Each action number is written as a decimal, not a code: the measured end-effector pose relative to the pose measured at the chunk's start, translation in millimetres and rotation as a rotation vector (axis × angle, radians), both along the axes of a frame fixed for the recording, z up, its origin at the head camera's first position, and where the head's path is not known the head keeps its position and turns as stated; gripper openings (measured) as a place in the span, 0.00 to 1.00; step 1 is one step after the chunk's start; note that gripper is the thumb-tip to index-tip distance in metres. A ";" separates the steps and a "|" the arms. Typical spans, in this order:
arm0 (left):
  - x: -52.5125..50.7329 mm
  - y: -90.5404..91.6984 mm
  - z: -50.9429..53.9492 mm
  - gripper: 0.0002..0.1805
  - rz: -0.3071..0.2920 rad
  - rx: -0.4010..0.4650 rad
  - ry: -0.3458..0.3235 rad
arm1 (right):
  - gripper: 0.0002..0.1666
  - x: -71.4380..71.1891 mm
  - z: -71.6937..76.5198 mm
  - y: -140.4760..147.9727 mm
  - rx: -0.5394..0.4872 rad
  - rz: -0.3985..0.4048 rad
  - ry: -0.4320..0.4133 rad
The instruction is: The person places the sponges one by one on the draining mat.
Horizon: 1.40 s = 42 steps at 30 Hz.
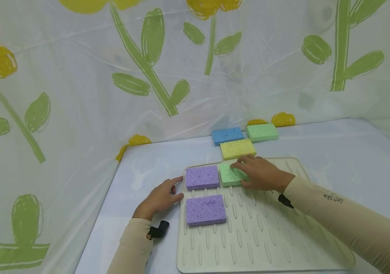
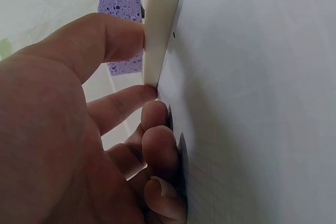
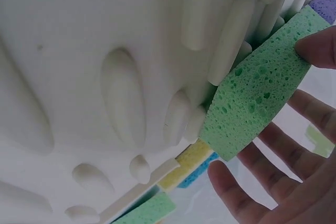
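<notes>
The right hand (image 1: pixel 261 173) is over a green sponge (image 1: pixel 228 176) at the tray's far side, its thumb on the near edge and fingers reaching across the top. In the right wrist view the thumb touches the green sponge (image 3: pixel 257 85); the fingers of the right hand (image 3: pixel 289 166) extend along its other side. Beside the cream ribbed tray (image 1: pixel 256 243), the left hand (image 1: pixel 160 198) rests its thumb and index fingertip on the left rim (image 2: pixel 156 40). Two purple sponges (image 1: pixel 202 177) (image 1: pixel 206 210) lie in the tray's left column, one nearer than the other.
Behind the tray are a blue sponge (image 1: pixel 227 136), a yellow sponge (image 1: pixel 238 148) and another green sponge (image 1: pixel 262 132). A flower-patterned curtain (image 1: pixel 85 76) hangs along the back of the white table (image 1: pixel 126 171).
</notes>
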<state>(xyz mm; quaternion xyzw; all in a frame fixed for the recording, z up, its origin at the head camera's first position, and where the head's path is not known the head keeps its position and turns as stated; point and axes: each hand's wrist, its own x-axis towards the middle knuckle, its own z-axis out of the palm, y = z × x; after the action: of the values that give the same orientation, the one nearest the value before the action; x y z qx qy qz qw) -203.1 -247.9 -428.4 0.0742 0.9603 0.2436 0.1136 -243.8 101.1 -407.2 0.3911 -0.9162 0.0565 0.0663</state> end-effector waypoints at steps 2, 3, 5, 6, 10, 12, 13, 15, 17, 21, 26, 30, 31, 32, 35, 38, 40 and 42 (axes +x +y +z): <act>-0.5 0.4 -0.7 0.35 0.000 -0.002 -0.002 | 0.29 0.0 -0.7 0.3 0.002 -0.005 -0.006; -0.7 0.4 -1.1 0.35 0.001 -0.003 -0.005 | 0.29 0.2 -0.8 0.4 0.003 -0.006 -0.009; -0.8 0.5 -1.3 0.35 0.001 -0.006 -0.008 | 0.28 0.4 -1.0 0.5 0.006 -0.004 -0.015; -0.9 0.5 -1.3 0.35 0.001 -0.008 -0.008 | 0.29 0.5 -0.9 0.6 0.007 -0.004 -0.016; -1.5 0.5 -0.5 0.35 -0.002 -0.012 0.002 | 0.28 -0.6 -0.8 1.5 0.005 -0.004 -0.002; -1.8 0.9 -0.2 0.35 -0.003 -0.007 0.005 | 0.28 -1.3 -1.1 2.3 0.001 -0.009 0.002; -1.8 1.1 -0.1 0.35 -0.003 -0.006 0.002 | 0.28 -1.5 -1.5 2.8 0.000 -0.010 0.003; -1.6 1.6 0.1 0.35 -0.002 -0.005 -0.007 | 0.28 -1.6 -2.5 3.8 0.001 -0.011 0.000; -1.1 2.1 0.7 0.35 -0.001 -0.009 -0.013 | 0.28 -1.4 -3.4 5.1 0.000 -0.006 -0.002; -0.7 3.2 2.3 0.35 -0.001 -0.006 -0.007 | 0.28 -0.9 -2.8 6.9 -0.008 -0.006 0.003; -0.8 3.5 1.6 0.35 -0.007 -0.003 -0.001 | 0.29 -2.0 -1.3 8.6 -0.005 -0.005 -0.013; -0.6 2.0 -0.6 0.35 -0.008 -0.012 -0.007 | 0.30 -5.2 0.6 10.9 -0.007 -0.013 -0.052; -0.7 1.5 -1.0 0.35 -0.006 -0.014 -0.005 | 0.30 -6.6 1.7 11.7 -0.012 -0.019 -0.059; -0.8 0.9 -1.4 0.35 -0.005 -0.014 -0.003 | 0.30 -8.0 3.1 12.8 -0.020 -0.029 -0.067; -1.7 -0.1 -1.6 0.35 -0.002 -0.010 0.007 | 0.29 -13.3 7.6 18.0 -0.045 -0.063 -0.075; -2.0 -0.5 -1.4 0.35 -0.002 0.000 -0.002 | 0.28 -19.5 11.5 25.9 -0.053 -0.097 -0.079; -1.7 -0.4 -0.9 0.35 0.000 0.000 -0.008 | 0.27 -24.8 12.9 31.8 -0.053 -0.121 -0.069; -1.5 0.0 0.3 0.35 0.002 -0.002 -0.008 | 0.26 -30.7 14.8 37.7 -0.058 -0.153 -0.065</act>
<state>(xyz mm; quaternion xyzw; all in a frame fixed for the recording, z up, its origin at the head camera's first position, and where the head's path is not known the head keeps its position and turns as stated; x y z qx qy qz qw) -204.5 -247.9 -428.1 0.0723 0.9602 0.2430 0.1172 -274.5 138.8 -392.4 0.3159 -0.9430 0.0904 0.0521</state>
